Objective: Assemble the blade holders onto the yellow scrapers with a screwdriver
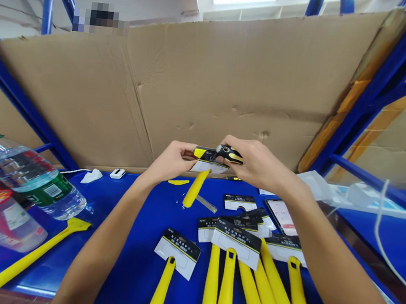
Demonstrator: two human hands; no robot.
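My left hand is closed on a yellow scraper, its handle slanting down toward me. A black-and-white card sits across the scraper near its head. My right hand, also closed, grips a black-and-yellow handled tool against the top of that card; the tool's working end is hidden. Below them on the blue surface lie a thin metal strip, a small yellow piece and tiny scraps. Nearer me are several yellow scrapers with cards, plus one carded scraper to their left.
At left, a water bottle leans beside a clear plastic cup, and a bare yellow scraper lies in front. A phone rests by my right forearm. Cardboard walls the back; blue posts frame the sides.
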